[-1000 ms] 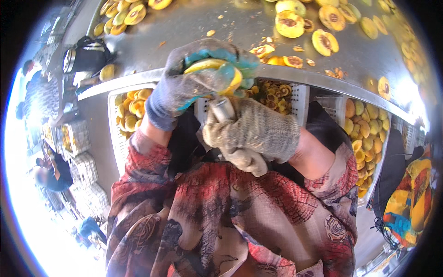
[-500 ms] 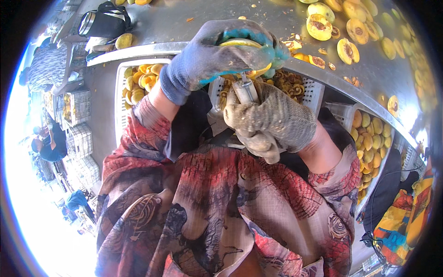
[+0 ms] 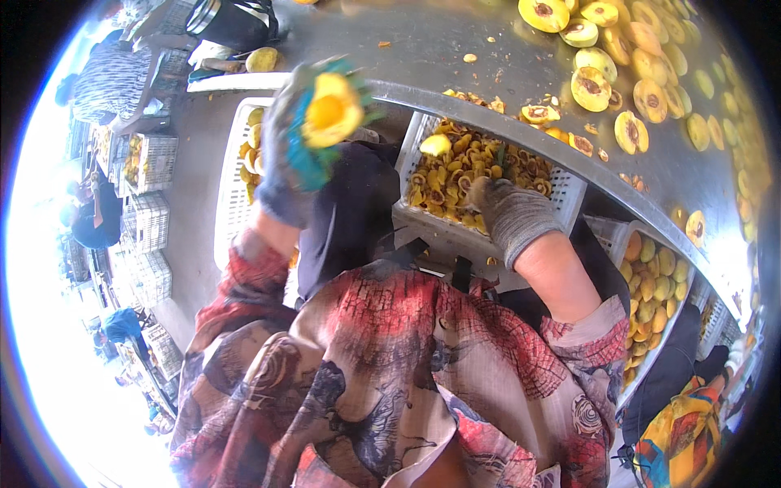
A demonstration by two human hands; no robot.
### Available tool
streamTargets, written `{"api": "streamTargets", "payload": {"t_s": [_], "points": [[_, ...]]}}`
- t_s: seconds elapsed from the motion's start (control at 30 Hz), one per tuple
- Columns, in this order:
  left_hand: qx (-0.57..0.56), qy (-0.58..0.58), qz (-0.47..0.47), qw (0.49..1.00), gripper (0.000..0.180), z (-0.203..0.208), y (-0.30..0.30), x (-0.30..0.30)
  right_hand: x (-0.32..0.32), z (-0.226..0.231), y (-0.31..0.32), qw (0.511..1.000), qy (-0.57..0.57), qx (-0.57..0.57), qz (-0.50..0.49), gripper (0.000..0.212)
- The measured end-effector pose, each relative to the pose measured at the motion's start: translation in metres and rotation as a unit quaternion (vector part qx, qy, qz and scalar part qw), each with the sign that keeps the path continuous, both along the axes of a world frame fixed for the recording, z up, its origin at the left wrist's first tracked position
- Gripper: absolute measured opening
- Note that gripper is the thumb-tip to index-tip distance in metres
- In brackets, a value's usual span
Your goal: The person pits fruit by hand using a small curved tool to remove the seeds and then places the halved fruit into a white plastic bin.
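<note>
My left hand [image 3: 294, 167], in a grey-blue glove with a teal coated palm, is raised at the left, just past the table's edge. It holds a yellow peach half [image 3: 332, 110], its cut face and orange hollow showing; the hand is smeared by motion. My right hand [image 3: 514, 213], in a dirty knit glove, is low over a white crate [image 3: 423, 215] of peach scraps [image 3: 464, 154]. Its fingers are curled downward, and what they hold is hidden. A bright yellow piece [image 3: 435, 145] shows at the crate's left side; whether it lies or falls I cannot tell.
A metal table [image 3: 423, 53] with a raised edge spans the far side, peach halves [image 3: 592, 88] heaped at its right. Crates of peaches stand at the left [image 3: 236, 191] and right [image 3: 651, 301]. A dark bag [image 3: 232, 23] sits far left. Other people work beyond, left.
My hands were together, a metal tool in the right against the peach in the left. They have parted: left outward with the peach half, right down to the scrap crate. The view has shifted slightly.
</note>
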State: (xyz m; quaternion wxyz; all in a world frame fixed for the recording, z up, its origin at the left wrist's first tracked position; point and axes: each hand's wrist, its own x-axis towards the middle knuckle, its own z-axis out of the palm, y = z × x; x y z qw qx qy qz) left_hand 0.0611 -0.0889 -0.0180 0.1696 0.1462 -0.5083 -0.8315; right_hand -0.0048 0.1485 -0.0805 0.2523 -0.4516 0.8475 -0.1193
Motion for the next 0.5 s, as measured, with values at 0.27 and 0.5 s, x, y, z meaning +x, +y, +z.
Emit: {"api": "streamTargets", "payload": {"t_s": [0.27,0.5], "points": [[-0.836,-0.174,0.032,0.52,0.032,0.006,-0.101,0.05,0.0,0.017,0.012,0.998,-0.054,0.002,-0.03,0.036],[-0.684,-0.039,-0.131,0.717,0.056,-0.02,0.076,-0.163,0.004,-0.002,0.0,0.995,-0.087,0.041,-0.027,0.021]]}}
